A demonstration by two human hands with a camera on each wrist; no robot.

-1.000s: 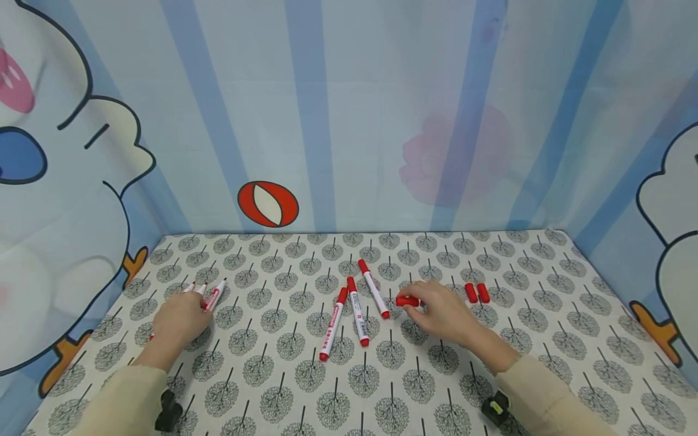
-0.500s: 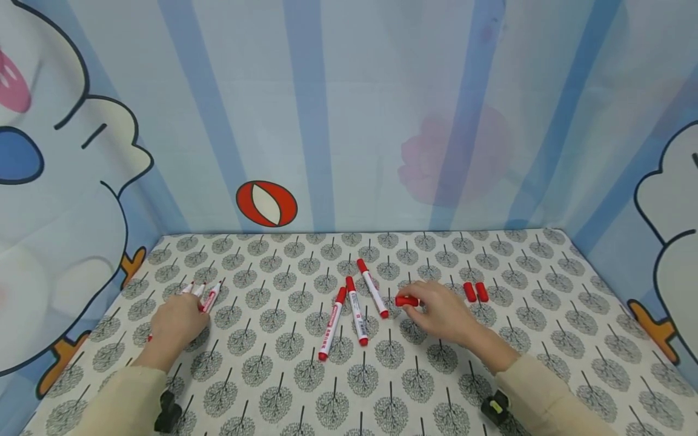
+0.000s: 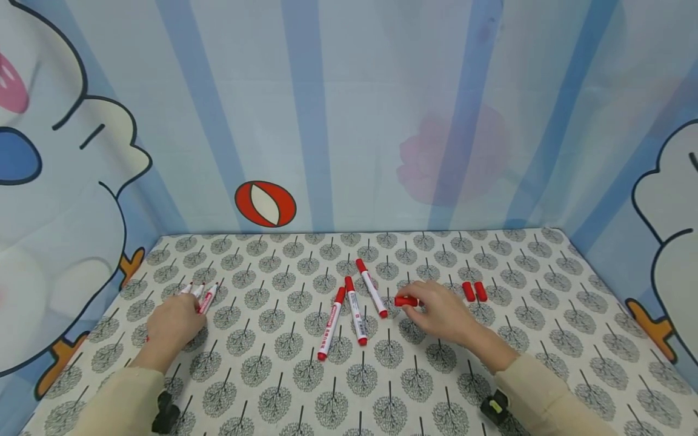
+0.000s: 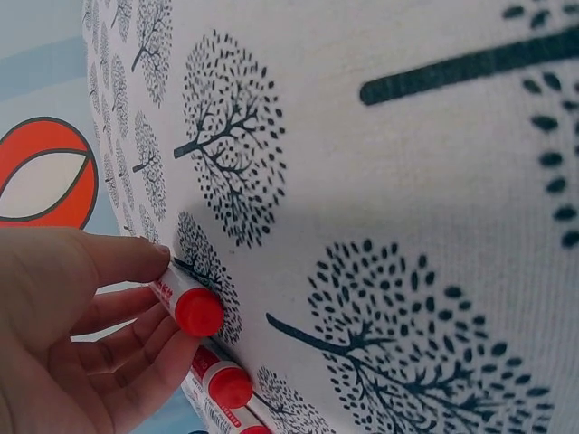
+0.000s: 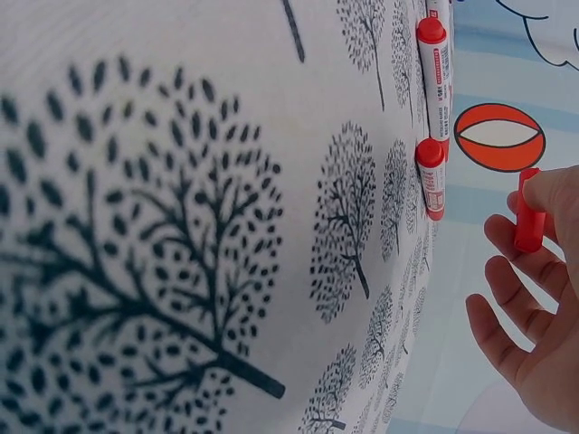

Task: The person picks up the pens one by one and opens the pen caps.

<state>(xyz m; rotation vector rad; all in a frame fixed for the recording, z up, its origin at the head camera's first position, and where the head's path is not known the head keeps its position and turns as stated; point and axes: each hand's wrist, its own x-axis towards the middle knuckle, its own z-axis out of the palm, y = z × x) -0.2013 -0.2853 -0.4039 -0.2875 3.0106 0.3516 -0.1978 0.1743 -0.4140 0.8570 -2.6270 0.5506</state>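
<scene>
My left hand [image 3: 174,324] pinches an uncapped red marker [image 3: 208,298] between thumb and fingers at the left of the table. In the left wrist view its red end [image 4: 199,313] points towards the camera. Two more uncapped markers lie right beside it, their red ends [image 4: 229,386] below my fingers and their tips beyond the hand in the head view. Right of centre, my right hand [image 3: 444,312] holds a red marker cap [image 3: 405,301] between thumb and forefinger, low over the cloth. The right wrist view shows this cap [image 5: 529,221] with the other fingers spread loosely.
Three capped red markers [image 3: 356,312] lie slanted at the middle of the table, between my hands. Two loose red caps [image 3: 468,292] lie side by side beyond my right hand. A tree-patterned cloth [image 3: 294,387] covers the table, with a printed curtain [image 3: 360,121] behind.
My left hand has shifted slightly left, bringing its marker closer to the two uncapped ones beside it. My right hand keeps its hold on the cap, nearly still.
</scene>
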